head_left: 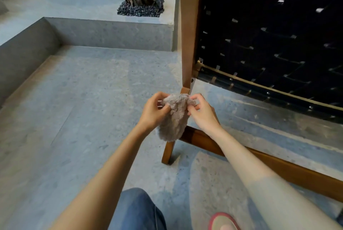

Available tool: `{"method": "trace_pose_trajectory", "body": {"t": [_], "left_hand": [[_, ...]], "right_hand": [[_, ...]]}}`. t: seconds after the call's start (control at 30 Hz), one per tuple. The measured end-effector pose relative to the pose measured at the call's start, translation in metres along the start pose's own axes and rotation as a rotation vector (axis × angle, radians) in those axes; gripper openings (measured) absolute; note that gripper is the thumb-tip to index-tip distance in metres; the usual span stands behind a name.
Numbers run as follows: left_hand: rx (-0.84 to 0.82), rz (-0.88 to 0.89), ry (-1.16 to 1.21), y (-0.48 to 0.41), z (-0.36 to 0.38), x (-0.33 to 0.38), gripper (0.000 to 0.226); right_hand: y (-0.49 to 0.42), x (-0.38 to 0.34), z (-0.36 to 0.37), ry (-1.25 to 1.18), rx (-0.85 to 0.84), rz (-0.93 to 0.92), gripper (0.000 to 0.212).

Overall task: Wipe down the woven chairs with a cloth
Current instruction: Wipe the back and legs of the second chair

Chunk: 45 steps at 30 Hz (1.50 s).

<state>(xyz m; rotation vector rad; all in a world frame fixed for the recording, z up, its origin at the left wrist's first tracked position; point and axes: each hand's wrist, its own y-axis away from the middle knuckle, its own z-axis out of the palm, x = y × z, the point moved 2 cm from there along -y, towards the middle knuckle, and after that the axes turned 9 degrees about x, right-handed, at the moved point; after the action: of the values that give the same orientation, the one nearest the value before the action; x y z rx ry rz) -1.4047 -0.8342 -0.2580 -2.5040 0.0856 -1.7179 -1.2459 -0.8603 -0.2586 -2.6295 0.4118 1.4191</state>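
A knee [137, 209] in jeans and a shoe [222, 220] sit lowest in view; beyond them spreads the stone floor [74, 99]; the chair [190, 25] stands at right, a wooden frame around dark webbing [269, 34]; the cloth [174, 118] hangs in front of its leg, contact unclear; the left hand [154, 111] and right hand [202, 112] each pinch its bunched top edge. It looks light, soft and fluffy, so it will likely flop; bunching it into one palm should suit wiping.

Single head-worn wide-angle view, looking forward and down; woven chair [269, 44] near, at right.
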Motion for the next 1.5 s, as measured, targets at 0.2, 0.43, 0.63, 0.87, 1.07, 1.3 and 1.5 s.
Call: {"method": "trace_pose_trajectory", "body": {"t": [0.2, 0.43, 0.63, 0.87, 1.07, 1.3, 1.5], "left_hand": [[0.280, 0.086, -0.203, -0.032, 0.011, 0.003, 0.014], [0.113, -0.109, 0.077, -0.038, 0.041, 0.010, 0.036], [-0.072, -0.010, 0.126, -0.027, 0.064, -0.017, 0.049], [0.000, -0.010, 0.004, -0.020, 0.069, -0.049, 0.030], [-0.038, -0.156, -0.035, 0.023, 0.064, -0.093, 0.015], [-0.068, -0.320, -0.173, 0.070, 0.062, -0.135, 0.028], [-0.175, -0.337, -0.405, 0.084, 0.049, -0.155, 0.011]], "right_hand": [[-0.012, 0.002, -0.003, -0.064, 0.381, 0.027, 0.013], [-0.035, 0.004, 0.004, -0.279, 0.311, 0.170, 0.040], [-0.032, 0.026, 0.023, -0.368, 0.260, 0.066, 0.039], [-0.014, 0.060, 0.049, -0.276, 0.215, 0.084, 0.048], [0.022, 0.085, 0.069, -0.171, 0.212, 0.052, 0.049], [0.065, 0.118, 0.096, -0.169, 0.160, 0.150, 0.042], [0.085, 0.137, 0.108, -0.108, -0.125, 0.377, 0.052]]}}
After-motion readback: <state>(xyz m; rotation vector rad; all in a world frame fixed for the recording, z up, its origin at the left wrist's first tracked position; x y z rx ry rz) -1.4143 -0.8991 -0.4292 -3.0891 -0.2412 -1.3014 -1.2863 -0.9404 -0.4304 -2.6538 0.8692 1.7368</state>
